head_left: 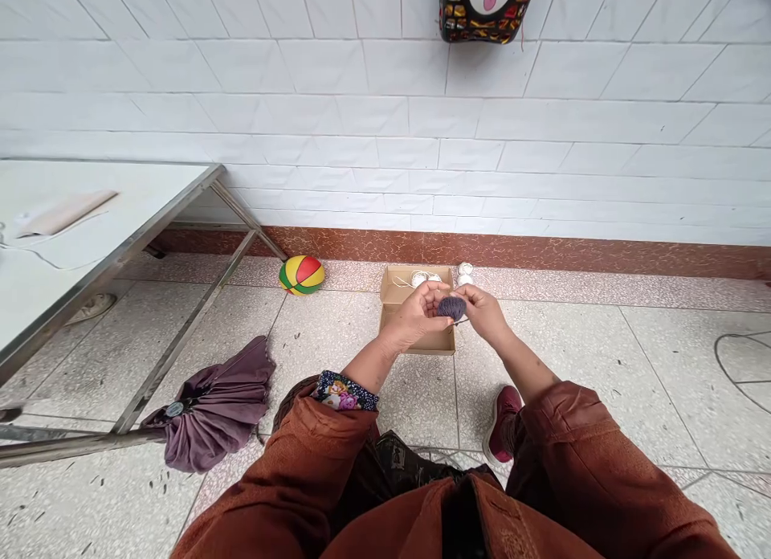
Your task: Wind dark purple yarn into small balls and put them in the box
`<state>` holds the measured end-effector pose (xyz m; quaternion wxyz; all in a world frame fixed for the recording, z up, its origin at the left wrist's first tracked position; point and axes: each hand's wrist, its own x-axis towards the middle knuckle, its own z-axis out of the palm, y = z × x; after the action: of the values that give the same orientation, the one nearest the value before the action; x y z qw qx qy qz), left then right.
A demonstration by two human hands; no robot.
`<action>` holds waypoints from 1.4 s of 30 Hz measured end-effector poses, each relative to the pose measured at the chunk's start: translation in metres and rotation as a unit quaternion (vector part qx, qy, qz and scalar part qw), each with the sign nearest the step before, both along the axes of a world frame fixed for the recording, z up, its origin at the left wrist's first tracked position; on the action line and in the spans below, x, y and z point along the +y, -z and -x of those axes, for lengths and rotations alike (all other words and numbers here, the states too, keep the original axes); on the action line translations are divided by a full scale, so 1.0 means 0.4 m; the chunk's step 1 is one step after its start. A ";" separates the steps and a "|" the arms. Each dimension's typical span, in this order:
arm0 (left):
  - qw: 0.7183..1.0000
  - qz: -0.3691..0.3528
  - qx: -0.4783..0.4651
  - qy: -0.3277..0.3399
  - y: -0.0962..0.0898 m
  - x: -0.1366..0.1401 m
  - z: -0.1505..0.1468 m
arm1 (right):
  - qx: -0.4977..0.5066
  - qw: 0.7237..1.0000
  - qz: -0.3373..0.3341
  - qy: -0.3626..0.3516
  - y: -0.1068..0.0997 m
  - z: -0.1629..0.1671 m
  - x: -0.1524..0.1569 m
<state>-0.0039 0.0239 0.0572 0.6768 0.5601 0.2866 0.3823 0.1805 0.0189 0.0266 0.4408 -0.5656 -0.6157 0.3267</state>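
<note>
Holding a dark yarn ball over a cardboard box

Showing at far left a white-topped table on a metal frame; bearing on that top a beige pouch and, just beside, a thin white cord; giving a glimpse underneath of a pale shoe-like thing, partly hidden; spreading on the speckled floor, near the frame's leg, a folded purple umbrella; resting further along, near the tiled wall, a red, yellow and green ball.

Reaching inward with the left hand, out of a brown sleeve with a flowered cuff; curving its fingers narrowly about the yarn ball's left side, with the thumb lying below; laying the box out beneath in two halves, with white yarn balls in the one nearer the wall; suspending the dark ball over the box's right side; setting more white yarn just beside the box.

Meeting the ball's upper right with the right hand; bringing thumb and forefinger close together there; being unable to tell whether pinching a strand or merely touching; placing a dark red shoe on the floor below; hanging high against the wall a black basket; ending at far right with a thin wire-like loop.
</note>
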 end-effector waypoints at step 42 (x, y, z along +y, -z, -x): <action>0.997 -0.014 0.072 0.032 0.004 0.010 0.010 | 0.072 0.995 -0.031 -0.056 -0.069 -0.022 -0.026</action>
<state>-0.0078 0.0278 0.0556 0.6583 0.6046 0.3113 0.3228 0.1892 0.0086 0.0542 0.4825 -0.4911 -0.6229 0.3715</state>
